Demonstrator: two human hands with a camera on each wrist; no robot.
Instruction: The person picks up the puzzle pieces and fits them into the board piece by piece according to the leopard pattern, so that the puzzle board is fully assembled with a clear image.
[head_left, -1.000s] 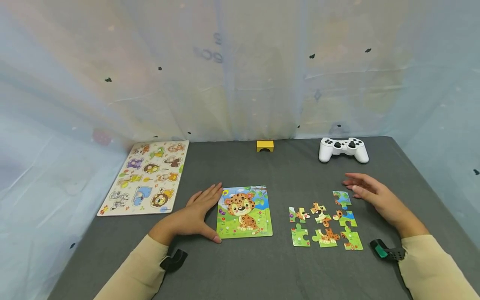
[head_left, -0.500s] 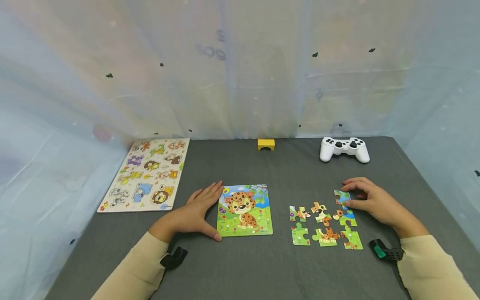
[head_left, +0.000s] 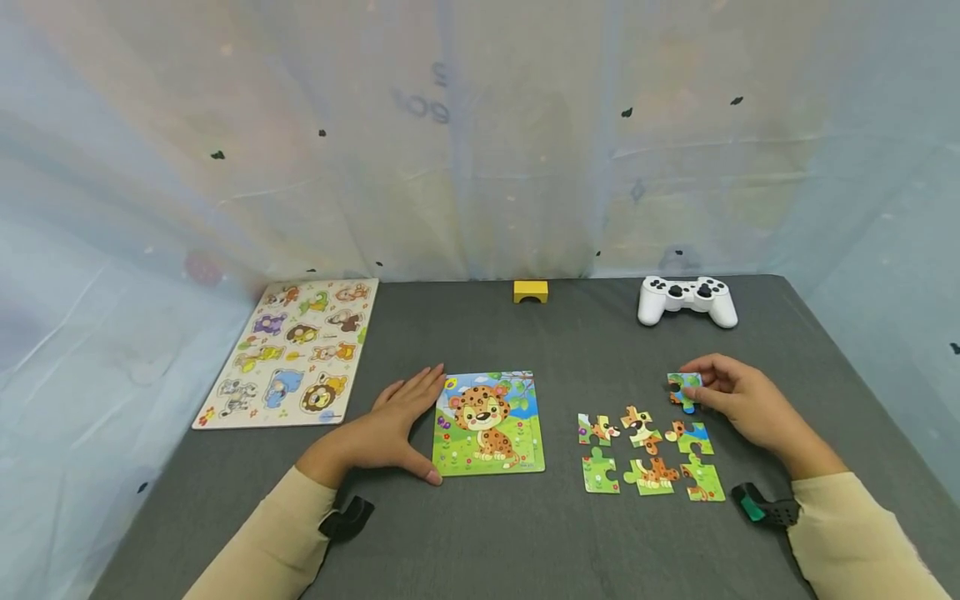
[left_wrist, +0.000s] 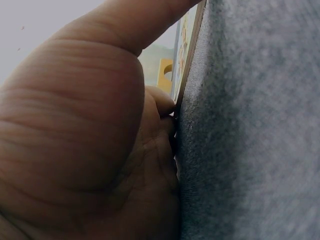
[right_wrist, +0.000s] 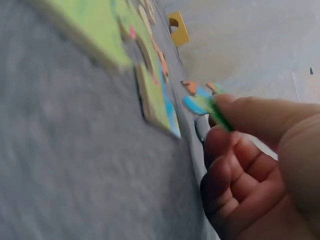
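A square puzzle board [head_left: 489, 423] with a cartoon leopard lies flat at the middle of the table. My left hand [head_left: 382, 433] rests at its left edge, fingers straight and spread, thumb near the lower corner. In the left wrist view the palm hides most of the board. Between thumb and fingers my right hand [head_left: 742, 404] pinches a puzzle piece [head_left: 684, 390] of blue, green and orange. The right wrist view shows this piece [right_wrist: 200, 102] raised off the table. Several loose pieces [head_left: 649, 475] lie in two rows just below and left of the right hand.
A pale board [head_left: 288, 354] of animal cut-outs lies at the left. Toward the back edge stand a yellow arch block [head_left: 530, 291] and a white game controller [head_left: 687, 302]. Behind the grey table [head_left: 480, 542] hangs a translucent sheet [head_left: 525, 150].
My right hand came down from above onto the top right puzzle piece, pinched it and lifted it slightly away from the others. The left hand has stayed at the board.
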